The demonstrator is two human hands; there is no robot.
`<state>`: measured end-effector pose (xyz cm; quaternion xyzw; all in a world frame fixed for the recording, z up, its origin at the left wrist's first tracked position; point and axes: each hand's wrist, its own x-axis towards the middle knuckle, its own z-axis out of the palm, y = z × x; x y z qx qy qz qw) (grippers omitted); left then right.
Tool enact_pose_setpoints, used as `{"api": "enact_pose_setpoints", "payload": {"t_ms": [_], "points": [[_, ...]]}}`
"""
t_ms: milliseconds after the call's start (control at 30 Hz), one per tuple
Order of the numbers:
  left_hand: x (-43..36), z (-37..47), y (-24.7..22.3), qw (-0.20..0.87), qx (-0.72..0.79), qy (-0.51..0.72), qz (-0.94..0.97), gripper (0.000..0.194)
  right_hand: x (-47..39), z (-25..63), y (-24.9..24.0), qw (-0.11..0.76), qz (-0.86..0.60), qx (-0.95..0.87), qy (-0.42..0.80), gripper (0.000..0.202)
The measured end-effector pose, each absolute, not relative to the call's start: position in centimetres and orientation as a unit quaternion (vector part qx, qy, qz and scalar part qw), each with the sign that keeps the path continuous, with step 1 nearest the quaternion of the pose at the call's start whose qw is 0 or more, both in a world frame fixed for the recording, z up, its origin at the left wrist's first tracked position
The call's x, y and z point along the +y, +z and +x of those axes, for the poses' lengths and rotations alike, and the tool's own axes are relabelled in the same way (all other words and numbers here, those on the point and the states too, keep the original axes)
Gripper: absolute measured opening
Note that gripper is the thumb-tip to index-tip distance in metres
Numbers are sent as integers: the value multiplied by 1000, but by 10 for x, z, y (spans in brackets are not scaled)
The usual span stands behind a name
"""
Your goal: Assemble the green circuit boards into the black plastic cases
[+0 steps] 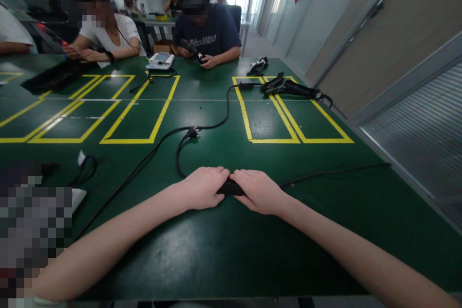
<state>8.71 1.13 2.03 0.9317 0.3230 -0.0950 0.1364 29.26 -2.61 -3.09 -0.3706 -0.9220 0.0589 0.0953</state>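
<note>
A black power adapter [231, 187] lies on the green table [202, 260], in the middle near my side. My left hand [205, 186] is wrapped round its left end, and my right hand [257, 190] grips its right end; the two hands nearly touch at the fingertips. From behind my left hand a black cord curves up to a plug [192, 133] with metal prongs. A thin black cable [335, 172] runs from beside my right hand toward the table's right edge. The hands cover both ends of the adapter.
A longer black cord [144, 159] crosses the table to a small black box [247, 85]. Beyond it, black devices [288, 87] lie over yellow tape rectangles [299, 140]. Several people sit across the table, near a white device [160, 60]. A pixelated area covers the left front.
</note>
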Motion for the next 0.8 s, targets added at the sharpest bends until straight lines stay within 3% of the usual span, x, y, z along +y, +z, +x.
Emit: {"api": "enact_pose_setpoints", "payload": {"t_ms": [233,633,733,800], "points": [[15,67,19,185,285,-72,938,6,-27,296,-32,129,-332,-933,57,21],[6,67,14,127,246,-39,960,21,-31,299,-39,177,-310,-934,-12,35],[8,66,20,177,264,-33,948,30,-32,301,-39,190,-302,-934,-40,39],[12,65,23,273,282,-26,919,37,-34,304,-40,202,-296,-932,-60,36]]}}
